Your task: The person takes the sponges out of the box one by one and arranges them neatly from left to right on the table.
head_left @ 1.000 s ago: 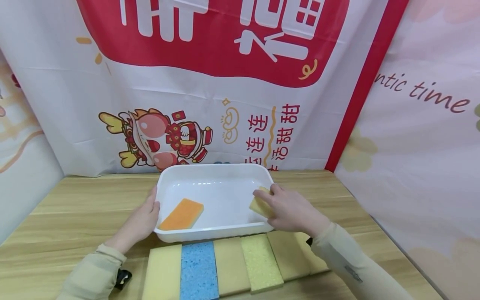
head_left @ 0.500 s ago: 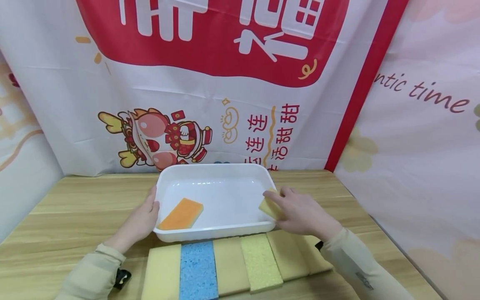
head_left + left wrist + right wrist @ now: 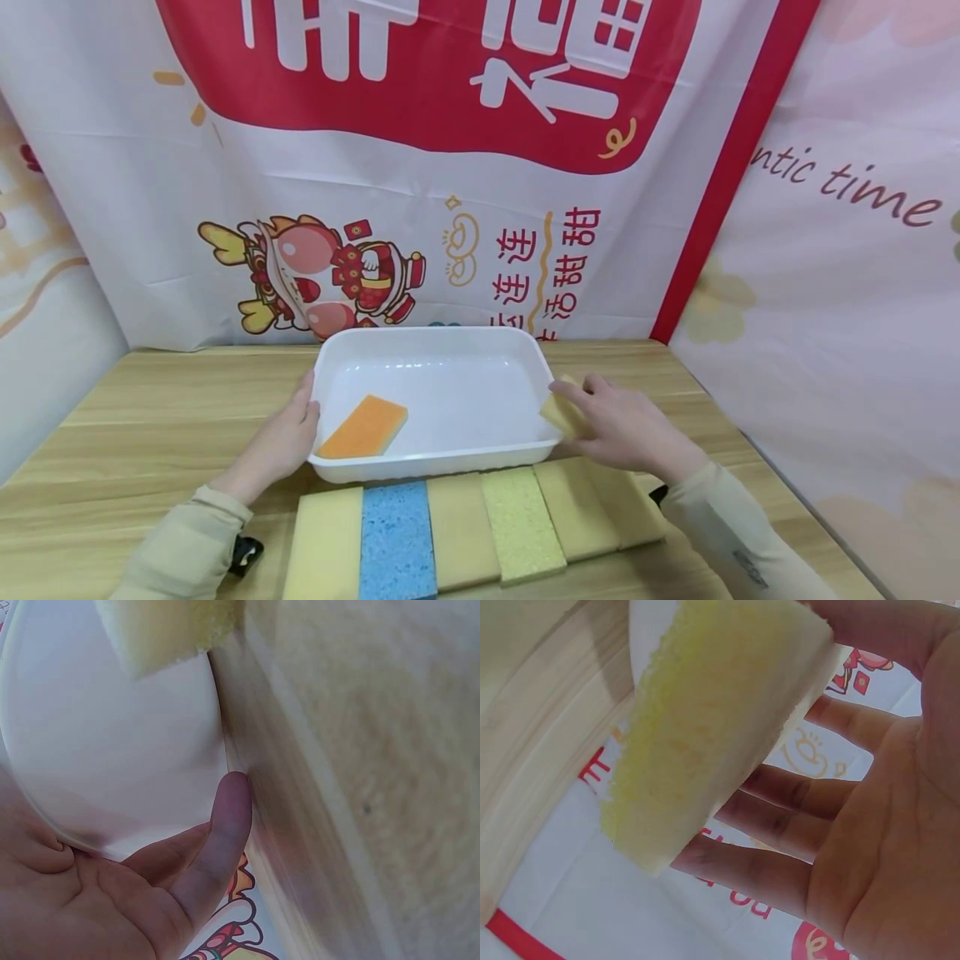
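Observation:
A white rectangular tray (image 3: 450, 468) stands on the table with an orange-topped sponge (image 3: 366, 427) lying in its left part. My left hand (image 3: 276, 435) holds the tray's left end, its fingers against the outer wall in the left wrist view. My right hand (image 3: 626, 423) grips a pale yellow sponge (image 3: 564, 413) at the tray's right rim. In the right wrist view this sponge (image 3: 712, 727) is a thick tilted block between thumb and fingers. Whether it touches the rim, I cannot tell.
Along the tray's near side runs a row of several flat sponges, among them a blue one (image 3: 397, 537) and a speckled yellow one (image 3: 522, 523). Wood-grain table (image 3: 180, 400) extends to both sides. A printed cloth (image 3: 450, 175) hangs directly behind the tray.
My right hand has moved to the right with the pale yellow sponge, from inside the tray to its right rim. The left hand and the tray have stayed in place.

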The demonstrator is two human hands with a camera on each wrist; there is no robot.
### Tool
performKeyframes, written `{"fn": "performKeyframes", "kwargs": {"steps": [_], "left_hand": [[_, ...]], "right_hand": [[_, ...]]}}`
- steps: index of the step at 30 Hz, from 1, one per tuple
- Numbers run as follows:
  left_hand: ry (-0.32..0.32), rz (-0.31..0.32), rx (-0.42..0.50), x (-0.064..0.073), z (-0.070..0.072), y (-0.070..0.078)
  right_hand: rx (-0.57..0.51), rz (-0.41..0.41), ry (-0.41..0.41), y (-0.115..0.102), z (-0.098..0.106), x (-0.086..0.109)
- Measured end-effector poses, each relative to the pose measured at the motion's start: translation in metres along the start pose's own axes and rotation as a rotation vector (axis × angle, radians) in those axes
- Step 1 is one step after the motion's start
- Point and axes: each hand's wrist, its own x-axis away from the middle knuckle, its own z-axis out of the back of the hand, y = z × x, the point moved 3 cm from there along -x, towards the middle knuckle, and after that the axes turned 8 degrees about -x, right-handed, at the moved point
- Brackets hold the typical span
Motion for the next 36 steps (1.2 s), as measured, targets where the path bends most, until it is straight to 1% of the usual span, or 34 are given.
{"fn": "performKeyframes", "kwargs": {"steps": [9,11,18,27,33,36], "left_hand": [[-0.003,0.006,0.001,0.0,0.0,0.001],[-0.006,0.009,0.006,0.0,0.0,0.001],[-0.007,0.016,0.015,-0.002,-0.002,-0.002],[-0.021,0.028,0.026,-0.002,-0.003,-0.002],[0.013,-0.002,-0.01,-0.002,-0.001,0.0],[0.016,-0.006,-0.011,-0.001,0.0,-0.001]], "right_hand": [[-0.011,-0.019,0.016,0.014,-0.004,0.009],[-0.016,-0.039,0.015,0.018,-0.004,0.013],[-0.048,-0.151,-0.007,0.034,-0.003,0.023],[-0.08,-0.193,-0.043,0.046,-0.007,0.034],[-0.114,-0.214,-0.053,0.054,-0.006,0.042],[-0.116,-0.226,-0.06,0.058,-0.006,0.044]]}}
